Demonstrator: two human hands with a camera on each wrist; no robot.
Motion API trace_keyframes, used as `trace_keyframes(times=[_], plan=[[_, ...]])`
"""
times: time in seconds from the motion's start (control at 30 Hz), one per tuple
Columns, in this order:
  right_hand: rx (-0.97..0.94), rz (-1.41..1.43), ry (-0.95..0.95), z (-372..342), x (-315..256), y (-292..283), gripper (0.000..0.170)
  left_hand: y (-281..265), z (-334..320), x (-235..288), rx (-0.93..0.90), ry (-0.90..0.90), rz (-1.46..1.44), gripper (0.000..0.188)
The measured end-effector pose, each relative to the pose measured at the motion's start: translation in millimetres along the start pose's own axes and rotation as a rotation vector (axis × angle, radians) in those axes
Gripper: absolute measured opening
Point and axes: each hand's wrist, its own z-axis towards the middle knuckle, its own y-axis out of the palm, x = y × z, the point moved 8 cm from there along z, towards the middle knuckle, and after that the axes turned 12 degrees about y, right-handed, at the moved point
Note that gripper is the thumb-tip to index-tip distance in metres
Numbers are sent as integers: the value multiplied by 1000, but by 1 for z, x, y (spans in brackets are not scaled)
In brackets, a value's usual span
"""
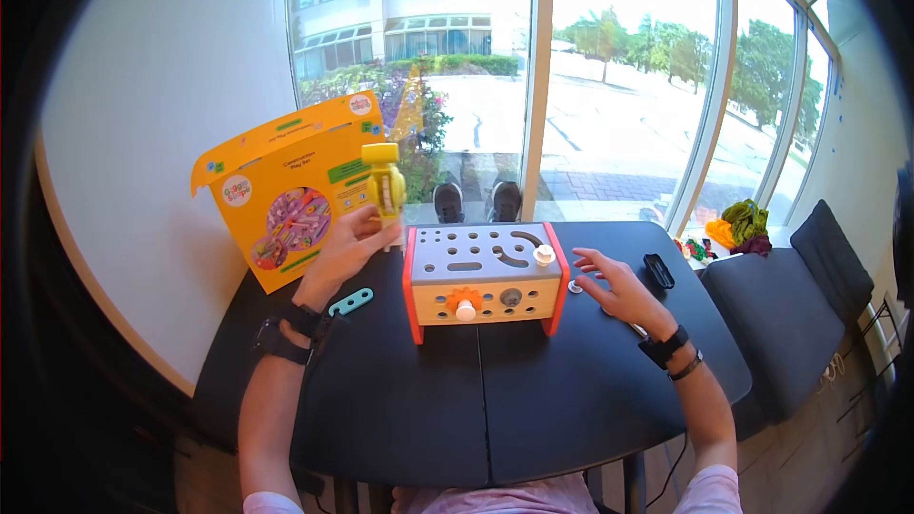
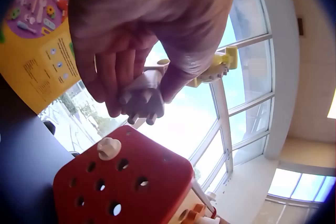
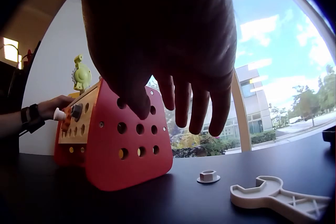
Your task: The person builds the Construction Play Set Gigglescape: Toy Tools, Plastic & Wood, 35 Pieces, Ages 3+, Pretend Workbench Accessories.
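Note:
My left hand point(image 1: 350, 252) grips the pale base of a yellow-green toy part point(image 1: 386, 188), holding it upright just left of the toy workbench point(image 1: 446, 268). In the left wrist view, the part's pale base point(image 2: 145, 94) shows several short pegs pointing down, above the bench's red side panel point(image 2: 152, 153). To the right of the bench, my right hand point(image 1: 619, 293) hovers with fingers spread and nothing in them. A white nut point(image 3: 208, 176) and a cream toy wrench point(image 3: 265, 195) lie on the table below it. An orange gear point(image 1: 464, 296) and a grey screw head point(image 1: 511, 298) sit on the bench front.
A yellow box point(image 1: 271, 181) stands at the back left. A teal strip with holes point(image 1: 351, 302) lies near my left wrist. On the right are a small black case point(image 1: 659, 271) and a dark chair point(image 1: 771, 314) beyond the table's edge. Windows rise behind the table.

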Motion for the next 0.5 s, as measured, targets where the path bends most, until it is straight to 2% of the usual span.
trace_keyframes(times=[0.13,0.17,0.27,0.37,0.5], plan=[[10,142,67,0,-33,0,59,36,25,-8,-98,88,-50,43],[7,124,32,0,-37,2,60,40,27,-12,-145,69,-11,45],[5,90,-56,0,-48,3,61,45,34,-23,-128,70,19,43],[8,100,-94,-8,-67,5,64,49,36,-36,-148,107,-96,43],[36,66,-125,-9,-70,9,69,48,35,-32,-145,174,-29,38]])
